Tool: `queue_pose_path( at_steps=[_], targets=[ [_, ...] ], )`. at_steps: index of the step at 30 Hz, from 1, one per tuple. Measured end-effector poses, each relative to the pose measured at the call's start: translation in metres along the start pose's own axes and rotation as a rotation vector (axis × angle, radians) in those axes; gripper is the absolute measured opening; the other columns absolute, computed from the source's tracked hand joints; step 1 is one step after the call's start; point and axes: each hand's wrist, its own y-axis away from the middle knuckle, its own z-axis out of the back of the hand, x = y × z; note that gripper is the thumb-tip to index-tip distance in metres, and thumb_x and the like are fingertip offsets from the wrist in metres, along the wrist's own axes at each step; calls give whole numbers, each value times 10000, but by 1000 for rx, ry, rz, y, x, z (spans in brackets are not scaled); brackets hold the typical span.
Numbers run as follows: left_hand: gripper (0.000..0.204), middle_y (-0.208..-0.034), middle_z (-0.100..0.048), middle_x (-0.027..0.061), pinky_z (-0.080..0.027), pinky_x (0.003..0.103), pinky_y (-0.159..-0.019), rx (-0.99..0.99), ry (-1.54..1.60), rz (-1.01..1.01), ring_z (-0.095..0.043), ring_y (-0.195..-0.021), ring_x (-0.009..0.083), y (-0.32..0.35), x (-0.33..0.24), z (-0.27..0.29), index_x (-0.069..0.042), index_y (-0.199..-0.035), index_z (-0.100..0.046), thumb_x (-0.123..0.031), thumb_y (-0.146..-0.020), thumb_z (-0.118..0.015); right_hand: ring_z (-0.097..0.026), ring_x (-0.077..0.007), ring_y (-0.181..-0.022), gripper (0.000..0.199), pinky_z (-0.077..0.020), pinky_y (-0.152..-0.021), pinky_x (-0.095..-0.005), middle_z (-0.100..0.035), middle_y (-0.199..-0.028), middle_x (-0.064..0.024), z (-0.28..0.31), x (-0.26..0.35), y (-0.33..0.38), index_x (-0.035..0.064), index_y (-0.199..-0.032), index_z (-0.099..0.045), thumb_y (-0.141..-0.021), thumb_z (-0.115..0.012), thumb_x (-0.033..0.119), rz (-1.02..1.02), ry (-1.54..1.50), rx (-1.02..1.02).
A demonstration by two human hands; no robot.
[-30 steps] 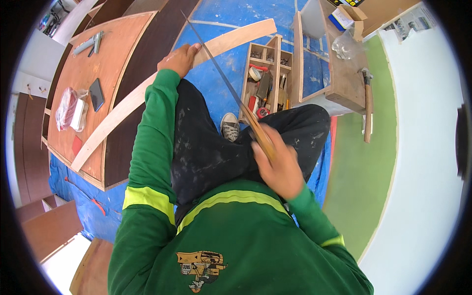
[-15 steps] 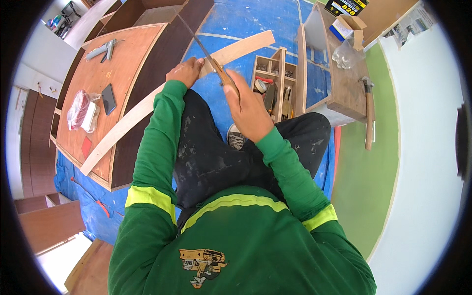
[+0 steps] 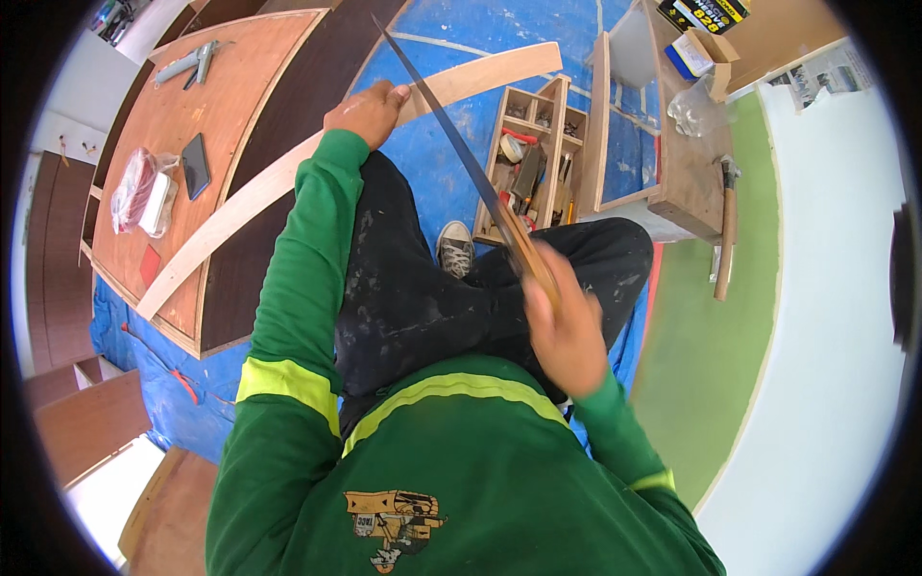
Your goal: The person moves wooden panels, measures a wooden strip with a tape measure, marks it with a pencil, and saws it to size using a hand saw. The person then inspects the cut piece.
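Observation:
A long pale wooden strip [image 3: 245, 204] lies slantwise over the dark-sided cabinet [image 3: 252, 252] at my left, its far end reaching out over the blue sheet. My left hand [image 3: 368, 113] is closed on the strip near my left knee, thumb toward the saw blade. In my right hand [image 3: 567, 322] is the wooden handle of a handsaw [image 3: 451, 132], with the hand above my right thigh. The long dark blade runs up and to the left, crossing the strip just right of my left hand. Whether its teeth touch the wood I cannot tell.
A wooden toolbox [image 3: 551, 158] with several tools stands ahead of my feet on the blue sheet [image 3: 437, 60]. To the right, a hammer [image 3: 727, 226] rests by a wooden box unit [image 3: 687, 182]. A caulking gun [image 3: 189, 67] and a phone [image 3: 196, 166] lie on the cabinet.
My right hand has pulled the saw back toward me and to the right, so more blade shows across the strip. My left hand stays on the strip. The view has shifted slightly.

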Motion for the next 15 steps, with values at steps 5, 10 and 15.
queue_pose_path(
  at_steps=[5, 10, 15],
  targets=[
    [671, -1261, -770, 200, -493, 555, -1070, -76, -22, 10, -684, -1281, 431, -13, -2, -6, -139, -1275, -699, -675, -1125, -324, -692, -547, -895, 364, -532, -755, -614, -717, -937, -303, -66, -7, -154, 55, -1363, -613, -1104, -625, 310, 276, -47, -168],
    [666, -1342, -743, 210, -480, 549, -1115, -79, -22, 43, -672, -1303, 436, -11, 10, -7, -168, -1347, -702, -675, -1121, -335, -691, -548, -915, 355, -543, -760, -594, -719, -970, -310, -57, -2, -129, 60, -1381, -613, -1101, -630, 279, 198, -70, -67],
    [677, -1303, -757, 197, -491, 536, -1094, -67, -12, 63, -679, -1290, 426, 0, 17, -2, -154, -1297, -714, -686, -1117, -336, -742, -494, -1076, 485, -607, -884, -476, -738, -1234, -276, 21, -1, 9, 66, -1532, -541, -1065, -659, 125, 88, 49, 76]
  ],
)
